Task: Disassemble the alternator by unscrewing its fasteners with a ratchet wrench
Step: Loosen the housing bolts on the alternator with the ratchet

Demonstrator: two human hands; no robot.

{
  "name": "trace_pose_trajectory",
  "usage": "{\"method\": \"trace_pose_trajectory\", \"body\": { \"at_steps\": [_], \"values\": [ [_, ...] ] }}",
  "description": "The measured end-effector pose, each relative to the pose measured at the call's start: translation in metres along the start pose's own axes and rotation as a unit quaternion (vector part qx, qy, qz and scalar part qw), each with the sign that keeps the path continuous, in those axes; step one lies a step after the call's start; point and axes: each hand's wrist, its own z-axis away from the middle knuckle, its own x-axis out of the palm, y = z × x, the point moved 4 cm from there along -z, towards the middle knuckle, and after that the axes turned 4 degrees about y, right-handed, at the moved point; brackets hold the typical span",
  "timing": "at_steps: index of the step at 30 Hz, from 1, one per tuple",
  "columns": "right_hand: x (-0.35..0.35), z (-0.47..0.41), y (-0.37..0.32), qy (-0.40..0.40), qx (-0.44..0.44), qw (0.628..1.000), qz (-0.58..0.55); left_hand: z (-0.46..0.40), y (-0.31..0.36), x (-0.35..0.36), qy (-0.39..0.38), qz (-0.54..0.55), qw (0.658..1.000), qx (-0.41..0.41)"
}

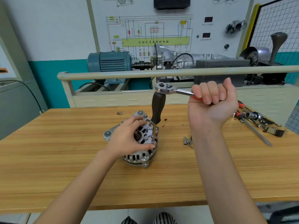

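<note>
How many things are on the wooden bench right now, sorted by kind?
Alternator: 1
Ratchet wrench with its driver extension: 1
Small cluster of loose removed fasteners: 1
Pile of hand tools and sockets, pieces too tangled to count: 1
Total: 4

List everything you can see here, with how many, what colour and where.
silver metal alternator: one, silver, table middle
chrome ratchet wrench with black extension handle: one, standing on the alternator
loose silver bolts: a few, right of alternator
pile of screwdrivers and sockets: several, red, black, chrome, table's right edge
wooden table: one, light brown
blue electric motor: one, on the rig behind
silver gearbox: one, right of motor
white wiring diagram board: one, back wall
left hand: grips the alternator
right hand: grips the wrench handle
</note>
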Motion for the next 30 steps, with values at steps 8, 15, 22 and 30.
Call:
{"method": "trace_pose_trajectory", "body": {
  "at_steps": [8, 15, 22, 30],
  "values": [
    [0.017, 0.023, 0.031, -0.057, 0.051, 0.997, 0.029, -0.008, -0.012, -0.017, -0.158, 0.132, 0.976, 0.077],
    [0.026, 0.021, 0.045, -0.066, 0.105, 0.992, 0.034, -0.001, 0.023, -0.06, -0.135, 0.35, 0.925, 0.063],
    [0.034, 0.022, 0.054, -0.059, 0.123, 0.99, 0.03, -0.015, 0.067, -0.08, 0.038, 0.566, 0.824, -0.012],
    [0.027, 0.103, 0.063, -0.235, -0.186, 0.94, 0.16, -0.002, 0.071, -0.074, 0.255, 0.546, 0.788, -0.125]
  ]
}}
